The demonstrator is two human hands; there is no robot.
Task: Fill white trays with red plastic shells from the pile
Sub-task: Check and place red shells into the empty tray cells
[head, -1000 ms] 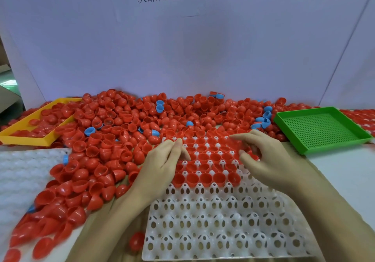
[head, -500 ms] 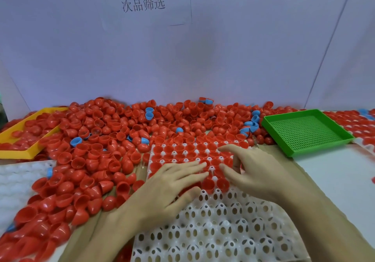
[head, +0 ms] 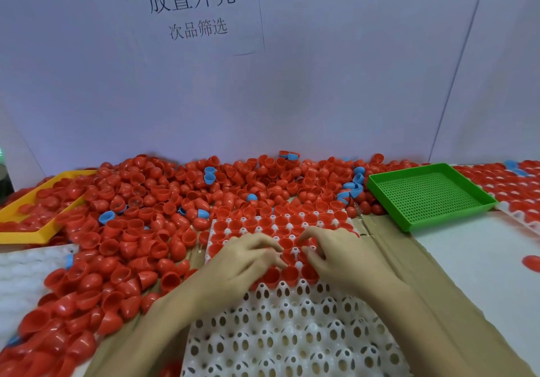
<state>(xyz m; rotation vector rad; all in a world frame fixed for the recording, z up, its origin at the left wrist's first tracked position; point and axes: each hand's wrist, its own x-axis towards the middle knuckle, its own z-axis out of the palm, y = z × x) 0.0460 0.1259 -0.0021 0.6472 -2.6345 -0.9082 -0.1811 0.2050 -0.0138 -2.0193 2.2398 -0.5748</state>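
Shells (head: 137, 239) lie heaped across the bench (head: 467, 259), crowding the far edge of the white tray (head: 292, 335), so stock is within short reach. Far rows of the tray are filled, cups upward; near rows stand empty. Left hand (head: 236, 262) and right hand (head: 342, 255) rest on the last filled rows, fingers (head: 271, 248) loosely curled and pressing on seated shells, apparently settling them; whether either pinches a shell, I cannot tell. A green tray (head: 388, 204) sits beside the pile, right; a yellow tray (head: 41, 232), left.
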